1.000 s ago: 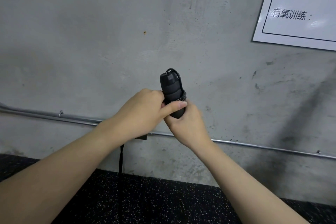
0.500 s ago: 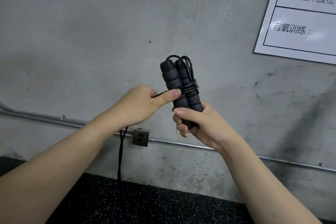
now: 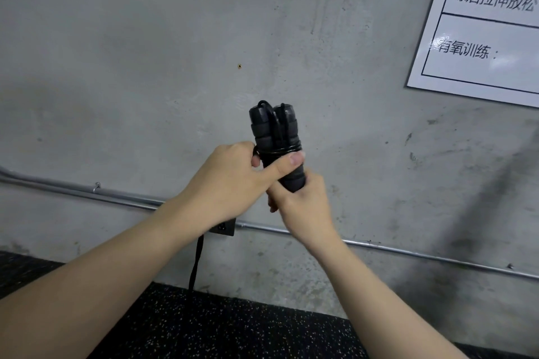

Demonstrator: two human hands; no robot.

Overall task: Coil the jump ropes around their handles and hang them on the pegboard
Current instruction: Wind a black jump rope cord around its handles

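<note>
Two black foam jump rope handles (image 3: 269, 132) stand upright side by side in front of the concrete wall. A thin black rope (image 3: 287, 149) is wound a few turns around their middle and loops over their tops. My right hand (image 3: 300, 201) grips the lower ends of the handles from below. My left hand (image 3: 233, 181) holds the rope at the left of the handles, its thumb lying across them just under the coil. No pegboard is in view.
A bare concrete wall (image 3: 145, 38) fills the view, with a white printed sign (image 3: 484, 26) at the upper right. A metal conduit (image 3: 408, 253) runs along the wall low down, past a small socket box (image 3: 224, 227) with a black cable hanging. Speckled black floor (image 3: 233, 323) lies below.
My left hand has moved in from the left onto the handles, its thumb now across them. My right hand has turned so its back faces me. The view has shifted slightly.
</note>
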